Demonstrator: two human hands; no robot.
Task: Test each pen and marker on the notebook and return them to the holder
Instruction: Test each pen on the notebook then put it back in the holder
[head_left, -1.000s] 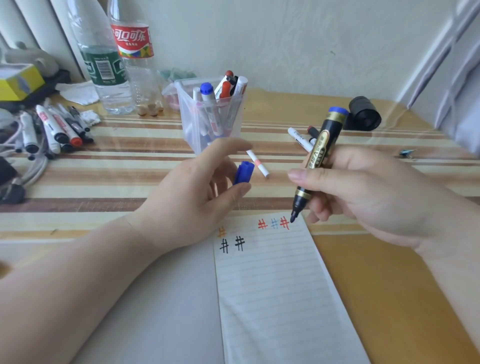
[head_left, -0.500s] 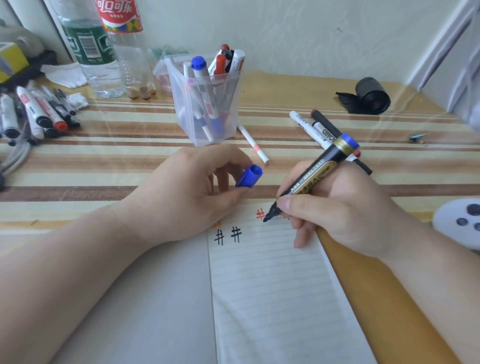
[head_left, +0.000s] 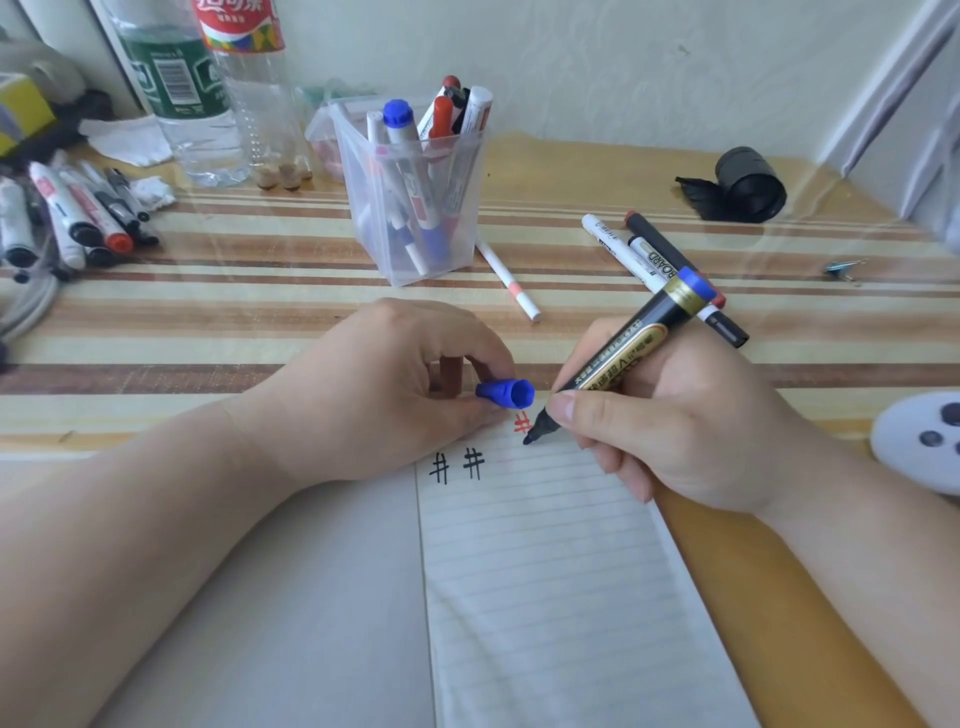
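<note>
The black marker, gold-banded with a blue end, is pinched in my right hand, thumb and fingers clamped round its barrel. A second ago it hung in the air; now its tip is down at the top of the notebook page, right beside the red hash mark. Whether it already presses the paper I cannot tell. I judge this as the start of this marker's test stroke, with capping and the return to the holder not yet done. My left hand rests at the page's upper corner and pinches the blue cap, its open end toward the marker. Two black hash marks lie just below. The clear holder stands beyond on the bench, several markers already in it. To its right lie loose whiteboard markers, one printed "BOARD". My marker's gold label is too slanted to read. A bottle at the back carries a green label with a barcode.
</note>
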